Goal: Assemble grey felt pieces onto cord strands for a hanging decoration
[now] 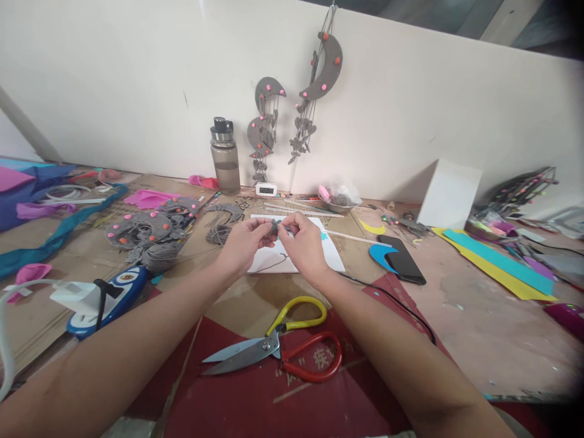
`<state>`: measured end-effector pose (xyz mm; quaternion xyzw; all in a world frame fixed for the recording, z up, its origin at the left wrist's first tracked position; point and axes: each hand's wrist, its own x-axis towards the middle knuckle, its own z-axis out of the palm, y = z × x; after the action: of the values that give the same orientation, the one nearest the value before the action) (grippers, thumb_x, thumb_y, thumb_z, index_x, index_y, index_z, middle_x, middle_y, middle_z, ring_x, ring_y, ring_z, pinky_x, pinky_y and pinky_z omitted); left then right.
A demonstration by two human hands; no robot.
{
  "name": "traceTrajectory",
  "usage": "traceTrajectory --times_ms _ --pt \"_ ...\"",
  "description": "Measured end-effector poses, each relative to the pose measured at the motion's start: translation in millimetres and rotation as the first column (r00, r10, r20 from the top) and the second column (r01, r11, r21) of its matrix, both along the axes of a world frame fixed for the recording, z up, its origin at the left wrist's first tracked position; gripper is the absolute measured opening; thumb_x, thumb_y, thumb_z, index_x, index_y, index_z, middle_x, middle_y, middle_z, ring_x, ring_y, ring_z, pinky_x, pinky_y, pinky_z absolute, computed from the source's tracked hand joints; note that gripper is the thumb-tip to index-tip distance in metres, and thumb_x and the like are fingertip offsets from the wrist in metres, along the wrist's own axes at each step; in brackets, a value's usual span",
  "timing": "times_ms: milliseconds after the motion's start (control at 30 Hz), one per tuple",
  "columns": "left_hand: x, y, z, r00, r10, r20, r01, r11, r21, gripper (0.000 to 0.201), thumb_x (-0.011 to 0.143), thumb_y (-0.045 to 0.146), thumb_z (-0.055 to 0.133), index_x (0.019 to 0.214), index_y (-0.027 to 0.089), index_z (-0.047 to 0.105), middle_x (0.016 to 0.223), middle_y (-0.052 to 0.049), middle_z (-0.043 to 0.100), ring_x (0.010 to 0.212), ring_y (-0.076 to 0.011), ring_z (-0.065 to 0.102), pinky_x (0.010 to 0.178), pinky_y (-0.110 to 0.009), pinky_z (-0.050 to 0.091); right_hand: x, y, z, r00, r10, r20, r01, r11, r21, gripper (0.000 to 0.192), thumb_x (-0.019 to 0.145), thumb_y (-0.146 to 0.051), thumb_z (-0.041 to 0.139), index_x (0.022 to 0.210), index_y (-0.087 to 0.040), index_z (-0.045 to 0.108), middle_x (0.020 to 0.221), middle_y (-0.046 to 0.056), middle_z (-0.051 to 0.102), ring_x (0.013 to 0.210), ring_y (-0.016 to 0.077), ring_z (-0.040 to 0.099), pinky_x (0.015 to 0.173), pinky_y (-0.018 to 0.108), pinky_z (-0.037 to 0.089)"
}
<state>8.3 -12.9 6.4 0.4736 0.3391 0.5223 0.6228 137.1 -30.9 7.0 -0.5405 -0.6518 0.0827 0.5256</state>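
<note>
Gray piece [274, 227] pinched tightly by left hand [243, 244], right hand [303, 243]; small, might slip if either grip slackens.

Pale “疾” printed on red cardboard [219, 404] at bottom centre, framed by the red loop of scissors [269, 344], beside partly covered characters, unreadable display on small white device [266, 190] near centre

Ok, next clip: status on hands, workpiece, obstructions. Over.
Left grip pinching small grey piece. Right grip close beside it, hold unclear. Piece over white sheet. Nothing visibly blocking; open scissors lying on red cardboard.
</note>
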Motion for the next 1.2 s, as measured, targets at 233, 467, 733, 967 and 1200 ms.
traceTrajectory --times_ms 233,467,733,967,1200 --pt "2 0 -2.5 0.998 0.018 -0.06 -0.013 0.996 0.09 0.015 0.07 0.024 0.066 0.078 0.012 0.062 0.072 -0.001 0.059 0.062 -0.01 0.055 0.058 -0.025 0.045 0 2 2.9 0.99 -0.008 -0.142 -0.008 0.994 -0.11 0.007 0.071 -0.022 0.055 0.066 -0.02 0.052 0.057 -0.006 0.045 0.055 0.01 0.038 0.056 0.023 0.032" --pt "1 -3 0.2 0.992 0.044 -0.117 -0.032 0.994 0.103 0.019 0.07 0.029 0.068 0.076 0.012 0.062 0.071 -0.002 0.059 0.059 -0.0094 0.052 0.057 -0.025 0.044 -2 -1 -1.4 1.0 -0.012 0.022 0.013 1.0 -0.026 0.007 0.075 -0.02 0.052 0.068 -0.021 0.052 0.063 -0.004 0.052 0.059 0.0109 0.042 0.058 0.023 0.032" --pt "-2 1 -0.5 0.998 0.041 -0.04 -0.041 0.999 -0.013 0.021 0.065 0.029 0.071 0.068 0.011 0.06 0.065 0.0 0.056 0.055 -0.008 0.051 0.057 -0.024 0.042 -2 -1 -3.9 0.997 0.05 0.053 -0.051 0.999 0.017 0.006 0.078 -0.021 0.052 0.074 -0.02 0.056 0.063 -0.005 0.049 0.059 0.0108 0.042 0.059 0.023 0.034" --pt "-4 4 0.1 0.999 -0.008 0.043 0.012 0.995 -0.096 0.019 0.063 0.025 0.071 0.067 0.01 0.06 0.062 -0.001 0.057 0.054 -0.0071 0.05 0.055 -0.022 0.041 -3 -1 -7.5 0.997 0.083 0.005 -0.083 0.997 -0.002 0.006 0.08 -0.025 0.054 0.08 -0.02 0.057 0.064 -0.005 0.046 0.059 0.0105 0.041 0.058 0.022 0.034" --pt "-7 5 -1.4 0.989 -0.089 0.121 0.101 0.99 -0.095 0.018 0.07 0.025 0.071 0.076 0.009 0.063 0.067 -0.002 0.061 0.057 -0.0075 0.054 0.058 -0.022 0.044 4 -1 -5.1 0.977 0.071 0.202 -0.097 0.987 0.126 0.009 0.084 -0.02 0.052 0.08 -0.02 0.059 0.073 -0.001 0.054 0.07 0.0134 0.048 0.066 0.025 0.038"
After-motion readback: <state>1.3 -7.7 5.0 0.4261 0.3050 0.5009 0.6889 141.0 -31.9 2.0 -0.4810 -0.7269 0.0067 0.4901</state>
